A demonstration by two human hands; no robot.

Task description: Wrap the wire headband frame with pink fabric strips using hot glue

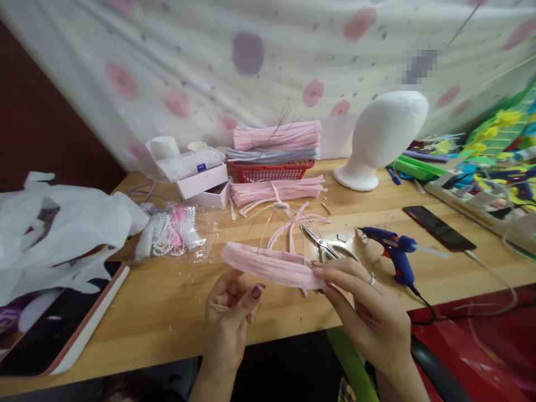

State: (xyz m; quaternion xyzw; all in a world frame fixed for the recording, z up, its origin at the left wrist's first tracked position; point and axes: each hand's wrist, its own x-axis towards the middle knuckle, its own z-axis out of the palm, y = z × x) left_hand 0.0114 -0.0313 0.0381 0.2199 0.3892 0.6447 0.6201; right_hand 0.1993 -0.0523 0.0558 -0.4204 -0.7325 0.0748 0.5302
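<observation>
A curved band covered in pink pipe cleaners (272, 267) is held above the table, with thin wires arching up behind it. My right hand (368, 312) pinches the band's right end between thumb and fingers. Just under its left half, my left hand (230, 307) has its fingers curled in and its thumb bent toward them. Whether anything sits inside those fingers is hidden. Beyond the band lie loose pink pipe cleaners (288, 225) and a pair of scissors (329, 247), partly covered by the right hand.
A blue glue gun (389, 245) and a phone (439, 228) lie right. Behind stand a white foam head (383, 137), a red basket (272, 171) and a pink pipe-cleaner bundle (278, 190). Bagged pearl beads (171, 229), white boxes (201, 181) and a tablet (71, 318) are left.
</observation>
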